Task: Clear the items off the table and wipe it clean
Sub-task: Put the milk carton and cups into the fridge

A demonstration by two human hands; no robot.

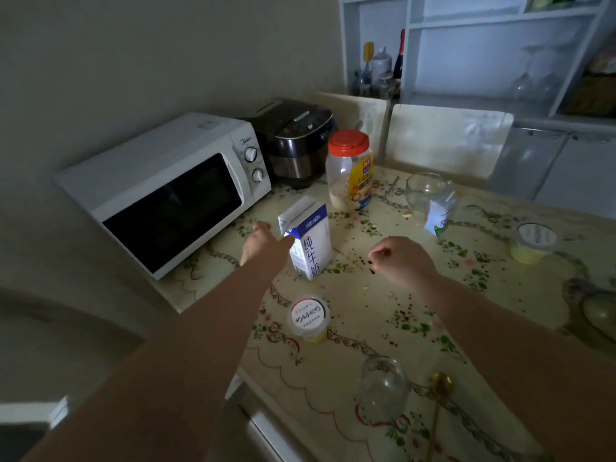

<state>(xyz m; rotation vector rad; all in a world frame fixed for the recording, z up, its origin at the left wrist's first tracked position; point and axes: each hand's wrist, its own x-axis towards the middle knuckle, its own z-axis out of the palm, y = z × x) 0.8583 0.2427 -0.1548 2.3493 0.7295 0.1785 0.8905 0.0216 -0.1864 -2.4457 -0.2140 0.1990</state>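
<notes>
Head view. Left grip (263, 241): spread open, thumb against the upright white-and-blue cardboard milk carton (308, 241) just to its right, not closed round it. Right grip (403, 258): fingers curled in, nothing visibly held, above the crumb-strewn floral tabletop (383, 305). Between both grips, nearer the camera: round white-lidded yoghurt cup (310, 320).

Bare tablecloth (376, 311) between milk carton (308, 238) and yogurt cup (309, 318); microwave (166, 191) crowding the left, red-lidded jar (349, 171) standing behind.
</notes>
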